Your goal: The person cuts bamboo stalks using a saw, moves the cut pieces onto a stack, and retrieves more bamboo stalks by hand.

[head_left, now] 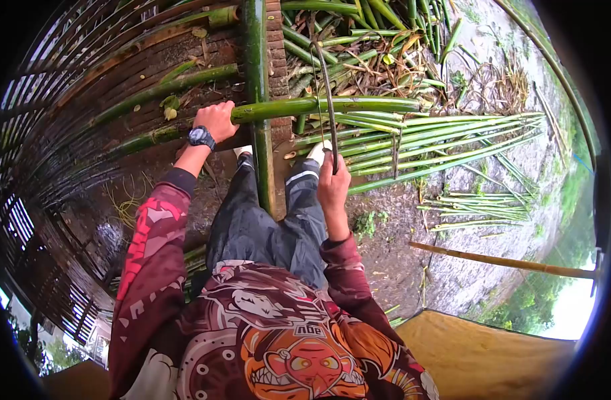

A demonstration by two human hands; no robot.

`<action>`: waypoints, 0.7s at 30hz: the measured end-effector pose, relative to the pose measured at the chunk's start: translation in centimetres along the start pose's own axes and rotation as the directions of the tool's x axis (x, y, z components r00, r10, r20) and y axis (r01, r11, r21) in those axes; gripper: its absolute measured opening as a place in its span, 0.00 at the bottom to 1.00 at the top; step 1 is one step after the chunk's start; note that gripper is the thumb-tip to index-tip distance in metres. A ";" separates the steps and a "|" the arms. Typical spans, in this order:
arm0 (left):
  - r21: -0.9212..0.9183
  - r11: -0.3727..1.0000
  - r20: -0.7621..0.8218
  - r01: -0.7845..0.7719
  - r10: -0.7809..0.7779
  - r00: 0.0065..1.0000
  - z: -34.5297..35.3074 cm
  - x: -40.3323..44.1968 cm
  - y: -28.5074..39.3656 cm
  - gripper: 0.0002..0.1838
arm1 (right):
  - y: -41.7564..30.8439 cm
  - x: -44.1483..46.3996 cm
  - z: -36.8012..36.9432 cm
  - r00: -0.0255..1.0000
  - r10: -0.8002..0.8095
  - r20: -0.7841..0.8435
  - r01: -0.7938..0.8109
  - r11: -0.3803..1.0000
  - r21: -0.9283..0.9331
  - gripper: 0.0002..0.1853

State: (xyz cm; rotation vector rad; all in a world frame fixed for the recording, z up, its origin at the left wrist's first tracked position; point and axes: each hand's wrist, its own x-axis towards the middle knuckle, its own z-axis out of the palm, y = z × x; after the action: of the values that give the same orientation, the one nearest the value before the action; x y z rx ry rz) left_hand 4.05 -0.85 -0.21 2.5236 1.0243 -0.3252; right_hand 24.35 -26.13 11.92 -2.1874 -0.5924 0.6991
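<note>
A thick green bamboo pole [285, 109] lies crosswise over another green bamboo pole [257, 53] that runs away from me. My left hand [215, 123], with a watch on its wrist, is closed around the crosswise pole, left of the crossing. In my right hand [333, 181] is the lower end of a bow saw [330, 100] with a dark curved frame. Its thin blade meets the held pole right of the crossing; how deep it sits in the bamboo I cannot tell. My feet in light footwear are partly visible beneath the poles.
Cut bamboo lengths [452, 143] lie in a row on the right, with a smaller bundle [482, 208] nearer. Dry leaves and offcuts [385, 60] are heaped ahead. A slatted bamboo structure [72, 80] stands left. One thin pole [499, 258] and a tan tarp [479, 347] are at lower right.
</note>
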 end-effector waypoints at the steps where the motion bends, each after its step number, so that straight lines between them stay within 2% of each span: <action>1: 0.016 1.000 -0.009 0.000 0.000 1.000 0.0 -0.4 0.2 0.22 | -2.0 -0.1 -0.9 1.000 0.007 0.012 -0.007 1.000 -0.029 0.15; 2: 0.010 1.000 -0.003 0.001 -0.001 1.000 -0.3 -0.6 0.3 0.22 | -3.7 -0.5 -2.3 0.996 0.065 0.060 -0.057 0.992 -0.117 0.17; 4: 0.030 0.999 0.034 -0.026 0.025 0.999 -0.8 -0.1 0.2 0.19 | -6.4 -3.4 -6.0 0.956 0.273 0.106 -0.252 0.952 -0.176 0.17; 6: 0.010 1.000 0.006 -0.028 0.028 1.000 -0.4 -0.2 0.3 0.19 | -9.7 -5.7 -9.1 0.934 0.336 0.123 -0.314 0.935 -0.164 0.17; 7: 0.000 1.000 -0.027 -0.028 0.028 0.999 -0.2 -0.1 0.2 0.20 | -9.9 -4.8 -8.9 0.935 0.332 0.127 -0.310 0.936 -0.167 0.17; 9: 0.026 0.999 0.001 -0.048 0.048 0.999 -0.3 0.0 -0.2 0.20 | -9.3 -2.8 -7.7 0.969 0.215 0.122 -0.184 0.956 -0.227 0.17; 10: 0.035 0.998 -0.040 -0.047 0.048 0.998 0.1 0.5 -0.4 0.22 | -7.8 -0.5 -5.8 0.971 0.200 0.134 -0.156 0.946 -0.286 0.18; 12: 0.031 0.999 -0.089 -0.043 0.045 0.995 0.3 -0.5 0.3 0.23 | -4.8 4.5 -1.6 0.983 0.074 0.166 -0.032 0.970 -0.241 0.20; 13: 0.014 0.999 -0.073 -0.052 0.053 0.996 0.0 -0.3 0.2 0.23 | -6.0 5.5 -0.7 0.974 0.177 0.138 -0.141 0.961 -0.237 0.20; 15: -0.005 1.000 0.052 0.014 -0.014 0.999 -0.7 0.1 0.2 0.24 | -4.9 5.1 -0.8 0.990 0.084 0.115 -0.057 0.973 -0.223 0.19; 16: 0.000 1.000 0.047 0.011 -0.011 0.999 -1.2 0.2 0.4 0.24 | -4.1 4.2 -1.1 0.991 0.080 0.111 -0.055 0.974 -0.218 0.19; 18: -0.034 0.999 0.330 -0.010 0.021 0.944 -2.4 1.6 0.1 0.26 | -2.3 2.5 -1.0 0.996 -0.079 0.047 0.084 0.989 -0.121 0.16; 19: -0.030 1.000 0.326 -0.008 0.018 0.945 -3.0 2.2 0.2 0.26 | -1.4 2.1 -0.5 0.995 -0.083 0.047 0.088 0.989 -0.116 0.16; 21: -0.146 0.988 0.528 0.043 0.042 0.848 -3.6 3.0 0.0 0.30 | 0.9 0.4 0.6 1.000 0.011 0.013 -0.011 1.000 0.016 0.14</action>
State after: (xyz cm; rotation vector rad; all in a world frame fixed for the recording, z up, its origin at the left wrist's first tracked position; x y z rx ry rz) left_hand 6.41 2.65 1.96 2.1064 0.7871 -0.8562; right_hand 24.43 -26.20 10.76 -2.1749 -0.5794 0.7216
